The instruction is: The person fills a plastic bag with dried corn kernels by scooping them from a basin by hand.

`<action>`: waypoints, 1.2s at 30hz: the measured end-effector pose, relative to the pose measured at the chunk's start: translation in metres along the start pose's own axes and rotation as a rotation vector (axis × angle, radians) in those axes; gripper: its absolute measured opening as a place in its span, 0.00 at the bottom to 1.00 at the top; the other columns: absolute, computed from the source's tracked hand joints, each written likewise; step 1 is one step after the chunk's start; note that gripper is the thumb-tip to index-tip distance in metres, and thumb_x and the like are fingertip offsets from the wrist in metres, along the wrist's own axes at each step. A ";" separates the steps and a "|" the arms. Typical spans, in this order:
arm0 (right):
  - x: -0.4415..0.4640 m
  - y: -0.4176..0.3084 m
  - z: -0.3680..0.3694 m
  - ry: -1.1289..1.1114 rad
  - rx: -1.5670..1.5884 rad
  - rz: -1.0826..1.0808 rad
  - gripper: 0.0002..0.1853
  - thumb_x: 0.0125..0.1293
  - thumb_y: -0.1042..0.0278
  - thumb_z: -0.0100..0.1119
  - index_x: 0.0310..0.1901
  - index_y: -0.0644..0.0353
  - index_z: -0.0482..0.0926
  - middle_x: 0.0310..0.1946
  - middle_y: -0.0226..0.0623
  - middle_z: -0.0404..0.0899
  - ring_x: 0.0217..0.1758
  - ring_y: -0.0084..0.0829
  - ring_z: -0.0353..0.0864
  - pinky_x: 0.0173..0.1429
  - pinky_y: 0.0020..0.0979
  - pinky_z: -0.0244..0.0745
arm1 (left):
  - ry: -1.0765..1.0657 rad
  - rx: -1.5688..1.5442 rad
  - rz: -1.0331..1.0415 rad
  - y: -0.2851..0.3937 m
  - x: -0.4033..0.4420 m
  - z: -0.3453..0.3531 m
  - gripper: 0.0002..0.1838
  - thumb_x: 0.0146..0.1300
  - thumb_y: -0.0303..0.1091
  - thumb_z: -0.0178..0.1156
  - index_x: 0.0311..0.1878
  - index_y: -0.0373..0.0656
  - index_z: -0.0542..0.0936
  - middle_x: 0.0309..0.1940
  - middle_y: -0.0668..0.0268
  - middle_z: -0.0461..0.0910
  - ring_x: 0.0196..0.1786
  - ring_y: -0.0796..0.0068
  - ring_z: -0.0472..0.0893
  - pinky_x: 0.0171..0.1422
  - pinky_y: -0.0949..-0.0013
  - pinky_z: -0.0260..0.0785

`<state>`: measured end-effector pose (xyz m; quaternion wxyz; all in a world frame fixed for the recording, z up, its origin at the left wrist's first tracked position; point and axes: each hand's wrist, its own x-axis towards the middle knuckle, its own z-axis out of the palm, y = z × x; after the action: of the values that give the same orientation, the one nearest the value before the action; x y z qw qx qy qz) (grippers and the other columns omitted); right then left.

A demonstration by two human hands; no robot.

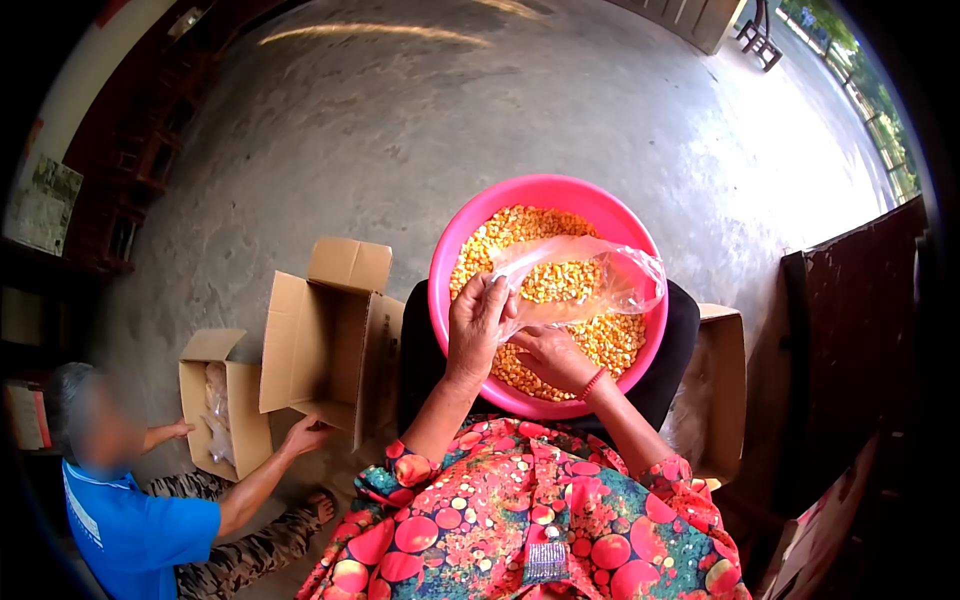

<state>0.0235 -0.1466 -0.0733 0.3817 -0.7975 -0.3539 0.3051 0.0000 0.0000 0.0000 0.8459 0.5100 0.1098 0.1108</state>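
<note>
A pink plastic basin (655, 365) full of loose yellow corn kernels (612, 340) rests on my lap. My left hand (478, 325) pinches the gathered edge of a clear plastic bag (628, 268), which stretches to the right over the kernels. Some kernels show through its film. Just below the bag's near edge is my right hand (558, 358), wearing a red beaded bracelet, its fingers bent toward the left hand. Those fingertips are low over the corn beside the bag, and what they hold is hidden.
An open cardboard box (335, 345) stands left of the basin, with a smaller box (245, 405) holding clear plastic beyond it. A person in a blue shirt (140, 525) reaches toward both. Another carton (725, 400) with clear plastic is at my right, near dark furniture (855, 340).
</note>
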 end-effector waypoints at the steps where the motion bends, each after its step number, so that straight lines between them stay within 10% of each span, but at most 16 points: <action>1: 0.002 0.002 0.006 0.099 -0.266 -0.137 0.15 0.53 0.64 0.57 0.44 0.52 0.76 0.49 0.38 0.71 0.58 0.37 0.66 0.62 0.38 0.57 | 0.004 -0.003 -0.007 0.003 -0.001 -0.001 0.07 0.64 0.36 0.53 0.33 0.44 0.74 0.22 0.73 0.72 0.20 0.91 0.65 0.20 0.87 0.55; 6: -0.005 0.019 0.011 0.144 -0.571 -0.394 0.06 0.55 0.61 0.53 0.31 0.53 0.73 0.31 0.34 0.70 0.41 0.36 0.71 0.49 0.40 0.64 | 0.068 0.049 0.021 -0.007 0.000 -0.009 0.09 0.65 0.37 0.53 0.30 0.44 0.74 0.21 0.73 0.72 0.18 0.92 0.63 0.20 0.87 0.53; 22: -0.009 0.014 0.006 0.321 -0.232 -0.157 0.09 0.60 0.66 0.50 0.27 0.61 0.71 0.25 0.43 0.74 0.31 0.46 0.75 0.33 0.38 0.71 | 0.083 0.106 0.136 -0.013 0.008 0.002 0.11 0.59 0.33 0.60 0.42 0.37 0.77 0.26 0.72 0.77 0.30 0.87 0.72 0.36 0.80 0.67; 25: -0.010 0.005 -0.001 0.471 0.294 -0.071 0.12 0.66 0.63 0.48 0.28 0.61 0.70 0.15 0.33 0.68 0.19 0.31 0.71 0.25 0.31 0.67 | -0.052 0.412 0.065 -0.032 0.009 -0.006 0.09 0.58 0.30 0.60 0.41 0.37 0.79 0.27 0.71 0.77 0.28 0.86 0.72 0.35 0.79 0.68; 27: -0.018 0.000 -0.015 0.184 0.919 0.324 0.14 0.68 0.59 0.46 0.26 0.57 0.69 0.13 0.24 0.59 0.13 0.19 0.58 0.17 0.23 0.55 | -0.046 0.327 0.103 -0.035 0.012 -0.005 0.07 0.60 0.29 0.58 0.40 0.38 0.80 0.27 0.71 0.78 0.27 0.87 0.72 0.32 0.78 0.67; 30: -0.027 -0.005 -0.024 0.186 1.515 0.250 0.15 0.69 0.57 0.44 0.26 0.53 0.67 0.13 0.20 0.54 0.12 0.14 0.48 0.16 0.18 0.44 | 0.001 0.334 0.101 -0.032 0.010 -0.006 0.08 0.61 0.29 0.56 0.41 0.38 0.79 0.27 0.73 0.77 0.26 0.88 0.70 0.30 0.79 0.65; 36: 0.003 -0.009 -0.068 0.617 1.520 0.092 0.12 0.69 0.59 0.43 0.29 0.53 0.67 0.15 0.21 0.56 0.15 0.14 0.50 0.18 0.18 0.47 | 0.037 0.338 0.080 -0.035 0.008 -0.009 0.09 0.62 0.31 0.55 0.43 0.38 0.78 0.27 0.74 0.76 0.29 0.90 0.70 0.33 0.81 0.64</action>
<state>0.0735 -0.1669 -0.0314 0.8850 -0.3829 0.1032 0.2439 0.0078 -0.0063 -0.0356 0.7409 0.6467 0.1220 0.1339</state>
